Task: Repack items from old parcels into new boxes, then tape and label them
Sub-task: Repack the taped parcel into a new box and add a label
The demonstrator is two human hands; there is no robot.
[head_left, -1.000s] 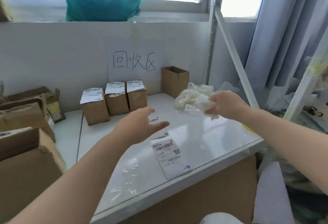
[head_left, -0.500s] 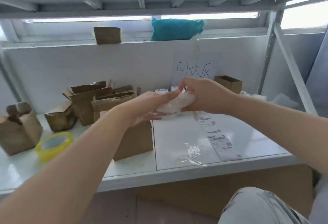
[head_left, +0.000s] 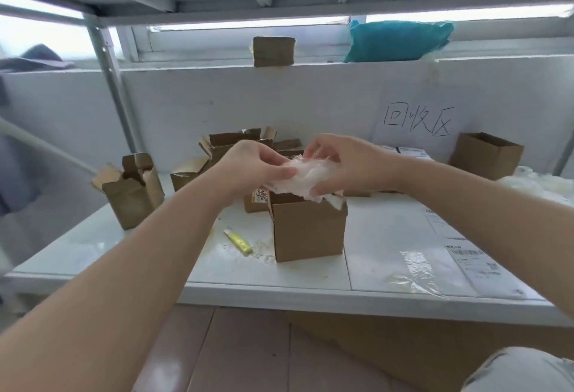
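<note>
A white counter [head_left: 388,230] sits under steel racking, crowded with opened cartons. Just above the open box [head_left: 309,230] both hands hold a wad of clear wrapping [head_left: 302,175]. The left hand [head_left: 248,164] pinches its left end, and the right hand [head_left: 344,164] curls over the other. It looks feather-light, soft and springy, likely slippery, so gripping the ends seems wise. Its long axis runs left to right across the box mouth, with a tail drooping over the right rim.

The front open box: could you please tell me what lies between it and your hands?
A white plastic wad, gripped by the left hand and right hand, as the head view shows.
</note>
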